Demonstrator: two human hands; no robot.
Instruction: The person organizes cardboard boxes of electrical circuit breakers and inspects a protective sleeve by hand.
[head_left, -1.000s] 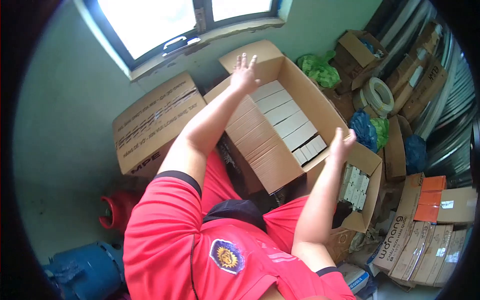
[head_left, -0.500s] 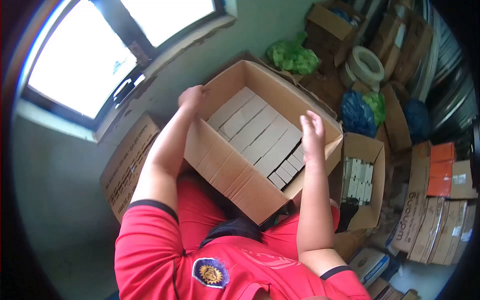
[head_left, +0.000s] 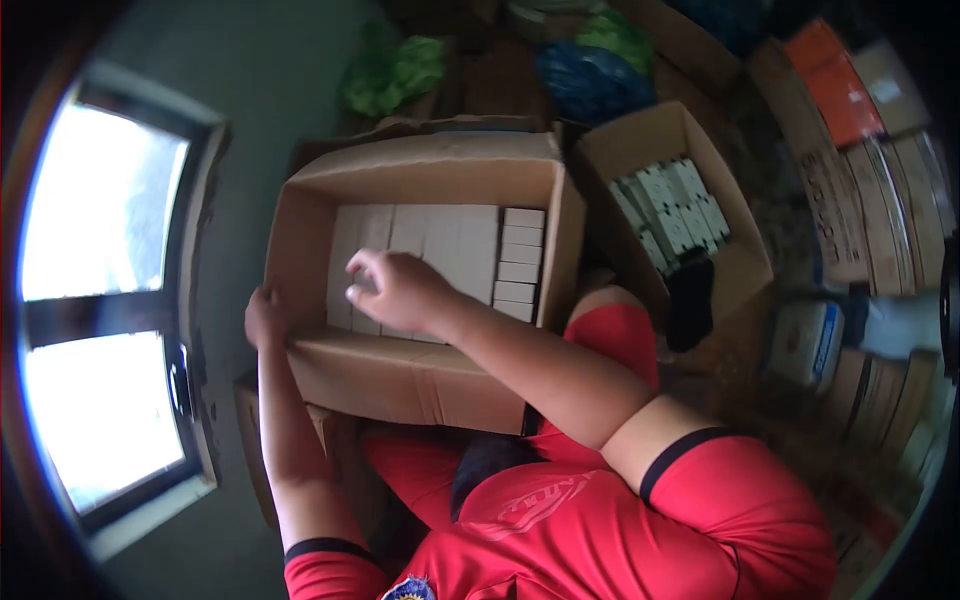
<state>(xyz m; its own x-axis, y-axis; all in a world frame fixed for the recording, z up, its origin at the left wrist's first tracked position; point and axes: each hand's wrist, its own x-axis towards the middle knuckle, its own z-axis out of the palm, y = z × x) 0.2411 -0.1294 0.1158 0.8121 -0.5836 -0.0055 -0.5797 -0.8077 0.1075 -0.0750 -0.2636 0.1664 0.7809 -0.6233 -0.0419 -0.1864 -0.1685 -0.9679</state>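
A large cardboard box stands in front of me with its top open. Flat pale boxes lie side by side in it, with a column of small white boxes along their right side. At the box's left front corner, my left hand grips the cardboard edge. Over the left part of the pale boxes hovers my right hand, its fingers curved and apart, with nothing visible in them.
To the right is a smaller open carton holding white-and-black pieces. Green and blue plastic bags lie behind. Stacked cartons and an orange box stand at far right; a window is at left.
The view has turned, so the large box looks straighter and farther left. My right hand has moved from the box's right side to above the pale boxes. My left hand still holds the box's edge.
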